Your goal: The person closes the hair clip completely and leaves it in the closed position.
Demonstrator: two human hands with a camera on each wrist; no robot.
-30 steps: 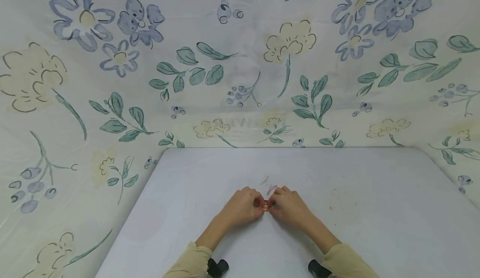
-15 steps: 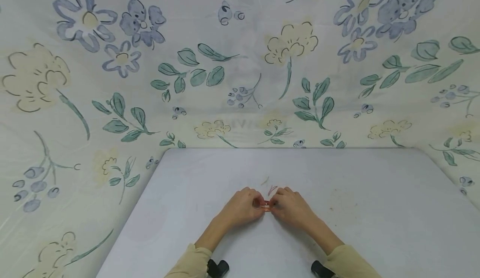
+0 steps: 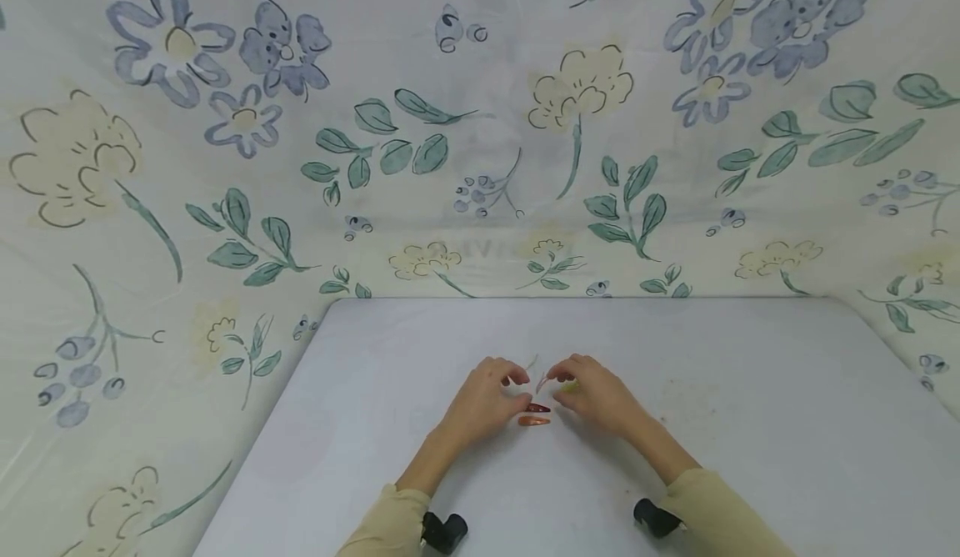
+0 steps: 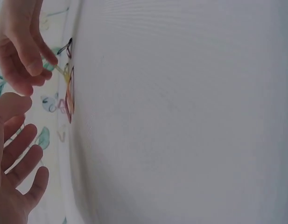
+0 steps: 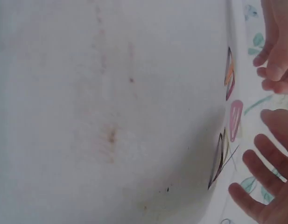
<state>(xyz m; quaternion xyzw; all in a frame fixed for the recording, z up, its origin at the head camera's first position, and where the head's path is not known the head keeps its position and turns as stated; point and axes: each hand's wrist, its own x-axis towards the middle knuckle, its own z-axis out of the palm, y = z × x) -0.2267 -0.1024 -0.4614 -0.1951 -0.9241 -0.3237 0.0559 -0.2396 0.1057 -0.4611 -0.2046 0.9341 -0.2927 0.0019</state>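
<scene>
Head view, lower centre: dark red clip (image 3: pixel 539 408) and orange clip (image 3: pixel 534 421) lie lengthwise left-to-right — nearer the left hand (image 3: pixel 486 403) than the right hand (image 3: pixel 600 397). Left wrist view, lower left: left hand spread. Right wrist view, lower right: right hand spread — pink clip (image 5: pixel 235 121) to its upper left.

the white tabletop (image 3: pixel 337 457) with rounded far corners supports a dark red snap clip (image 3: pixel 538 408), an orange snap clip (image 3: pixel 534 421) just beside it on the near side, a pink snap clip (image 5: pixel 235 120) farther back, and brownish smudges (image 5: pixel 112 135) to the right.
</scene>
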